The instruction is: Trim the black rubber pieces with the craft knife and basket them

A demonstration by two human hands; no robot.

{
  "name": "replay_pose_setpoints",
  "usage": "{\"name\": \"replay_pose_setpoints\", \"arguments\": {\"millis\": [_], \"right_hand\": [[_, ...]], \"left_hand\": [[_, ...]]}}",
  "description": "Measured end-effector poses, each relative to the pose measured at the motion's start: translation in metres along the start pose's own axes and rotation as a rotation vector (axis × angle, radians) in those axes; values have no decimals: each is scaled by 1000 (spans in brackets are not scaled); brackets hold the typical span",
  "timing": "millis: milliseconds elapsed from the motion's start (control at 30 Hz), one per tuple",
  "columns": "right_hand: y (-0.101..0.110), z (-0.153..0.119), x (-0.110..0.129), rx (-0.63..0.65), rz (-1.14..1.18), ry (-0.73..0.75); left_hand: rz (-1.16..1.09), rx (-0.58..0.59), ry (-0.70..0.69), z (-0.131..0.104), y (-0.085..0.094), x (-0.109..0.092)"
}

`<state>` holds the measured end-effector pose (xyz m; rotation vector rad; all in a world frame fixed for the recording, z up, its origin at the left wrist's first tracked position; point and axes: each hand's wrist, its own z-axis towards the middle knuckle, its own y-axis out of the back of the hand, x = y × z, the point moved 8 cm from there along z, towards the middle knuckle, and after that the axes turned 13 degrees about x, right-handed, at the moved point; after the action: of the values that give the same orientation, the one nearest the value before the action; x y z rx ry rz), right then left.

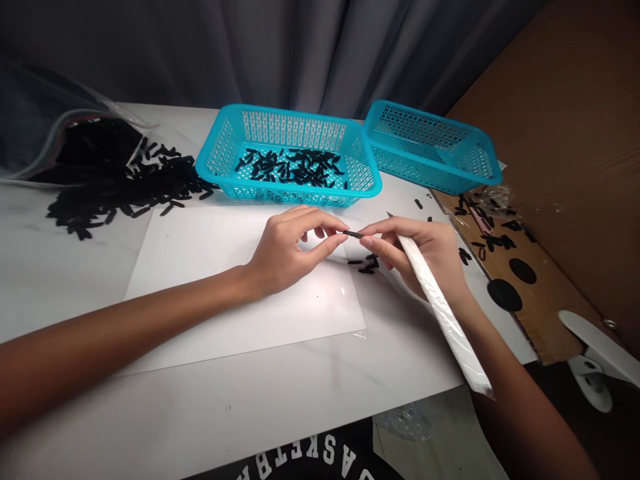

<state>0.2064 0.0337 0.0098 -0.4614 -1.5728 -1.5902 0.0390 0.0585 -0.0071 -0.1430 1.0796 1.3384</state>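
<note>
Between the fingertips of both hands is a small, narrow black piece (353, 234). My left hand (290, 247) pinches its left end with thumb and index finger, above a white sheet (240, 320). At the other end, the thumb and index finger of my right hand (430, 257) grip it too. A slim, pointed blade-like tool (445, 307), its long handle wrapped in white and shiny clear film, also rests in my right hand, tip up and away from me. Several similar black pieces (369, 264) lie on the table just below my right fingers.
A blue basket (287, 193) behind my hands holds many black pieces; a second blue basket (435, 177) stands at its right. A heap of black pieces (125, 180) spills from a clear bag (30, 120) at left. Black discs (505, 295) and scraps lie on brown board at right.
</note>
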Motion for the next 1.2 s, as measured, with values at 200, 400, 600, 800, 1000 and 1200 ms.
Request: {"name": "replay_pose_setpoints", "arguments": {"millis": [200, 400, 600, 800, 1000, 1200], "right_hand": [[-1, 1, 4, 12, 50, 22], [-2, 1, 3, 23, 73, 43], [-2, 0, 2, 33, 66, 35], [-4, 0, 2, 45, 59, 24], [-4, 0, 4, 45, 50, 43], [-3, 0, 6, 48, 4, 32]], "left_hand": [[-19, 1, -45, 1, 0, -2], [6, 0, -79, 2, -1, -6], [-7, 11, -58, 1, 0, -6], [-14, 19, -57, 2, -1, -6], [-10, 7, -67, 0, -1, -6], [-12, 0, -64, 1, 0, -5]]}}
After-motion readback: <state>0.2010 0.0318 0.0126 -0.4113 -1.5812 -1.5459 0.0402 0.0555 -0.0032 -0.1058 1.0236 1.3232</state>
